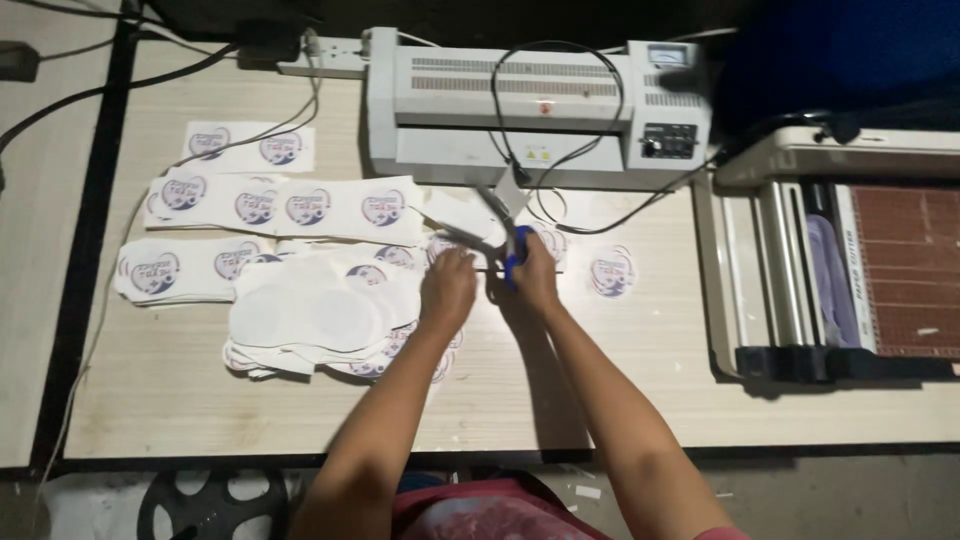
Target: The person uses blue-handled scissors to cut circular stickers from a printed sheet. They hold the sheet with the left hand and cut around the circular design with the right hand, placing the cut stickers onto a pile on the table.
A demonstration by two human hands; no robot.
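While the right hand (533,275) grips the blue-handled steel scissors (505,240), their blades open and pointing far-left, the left hand (447,287) pinches a white sheet of round printed stickers (440,245) just beside the blades. Both hands work over the pale wooden table (620,350). Left of them lie cut sticker strips (290,205) and a stack of blank-backed sheets (310,315). A grey laminating machine (540,105) stands at the far edge, a paper trimmer (850,270) to the right.
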